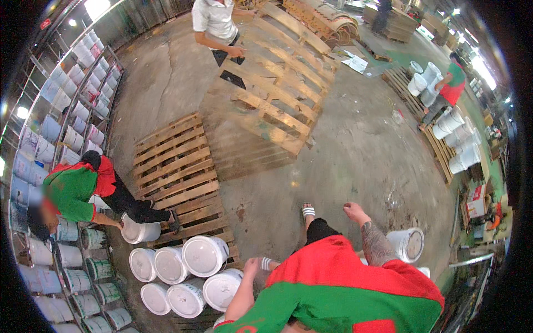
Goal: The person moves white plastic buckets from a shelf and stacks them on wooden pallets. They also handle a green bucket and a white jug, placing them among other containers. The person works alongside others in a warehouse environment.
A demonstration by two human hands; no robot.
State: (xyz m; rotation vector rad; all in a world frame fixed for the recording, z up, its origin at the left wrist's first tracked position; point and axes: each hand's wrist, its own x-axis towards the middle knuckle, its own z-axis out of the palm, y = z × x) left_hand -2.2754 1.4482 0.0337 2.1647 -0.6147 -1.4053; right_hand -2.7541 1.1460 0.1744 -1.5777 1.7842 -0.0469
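Observation:
My right hand (pixel 353 212) is held out over the concrete floor, its fingers curled, with nothing visible in them. Behind it, by my right side, lies a white lidded bucket (pixel 406 245). My left hand (pixel 253 266) is low beside my leg, close to a group of white lidded buckets (pixel 204 256); its fingers are too hidden to read. The nearest bucket to it is a white one (pixel 222 288) by my left forearm. At the left, a co-worker in green and red (pixel 78 188) bends over with a hand at another white bucket (pixel 140 228).
Racks of buckets (pixel 75 136) line the left wall. A wooden pallet (pixel 176 166) lies on the floor ahead; beyond it a person in white (pixel 215 25) stands by a raised, tilted pallet (pixel 280 83). Far right, another worker (pixel 454 83) is among buckets on pallets (pixel 438 150).

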